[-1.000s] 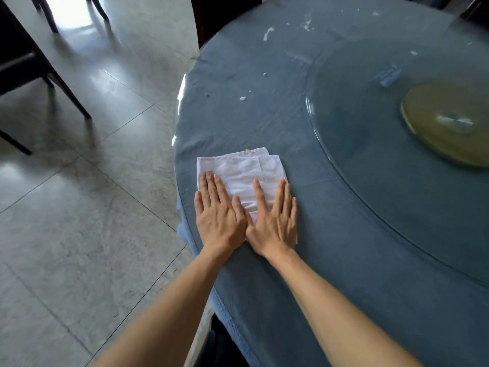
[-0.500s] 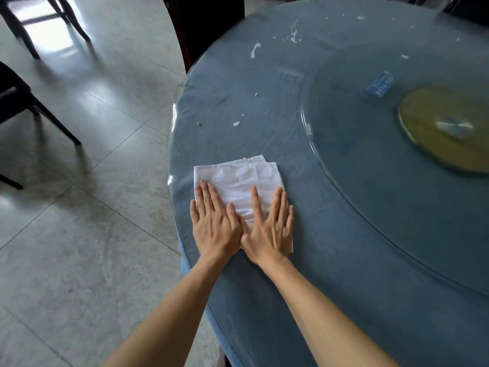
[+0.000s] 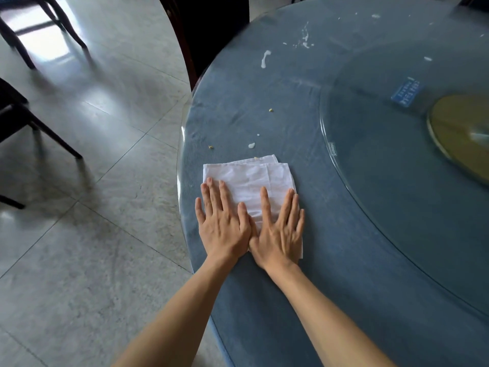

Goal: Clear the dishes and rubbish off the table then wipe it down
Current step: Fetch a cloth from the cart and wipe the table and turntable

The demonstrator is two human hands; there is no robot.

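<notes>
A folded white cloth (image 3: 251,178) lies flat on the round table with its blue covering (image 3: 330,260), near the table's left edge. My left hand (image 3: 222,223) and my right hand (image 3: 280,234) press flat on the cloth's near half, side by side, fingers spread and thumbs touching. Just beyond the cloth's far edge sits a white drop (image 3: 251,145), with small yellow crumbs (image 3: 211,147) near it. A long white smear (image 3: 265,59) and more white splashes (image 3: 305,41) mark the table further away.
A glass turntable (image 3: 397,181) with a brass hub (image 3: 460,133) and a blue label (image 3: 406,92) covers the table's middle. A dark chair back (image 3: 211,30) stands at the far edge. Other chair legs (image 3: 53,136) stand on the tiled floor to the left.
Both hands have pushed the cloth forward across the table; its far edge now lies close to the white drop and crumbs.
</notes>
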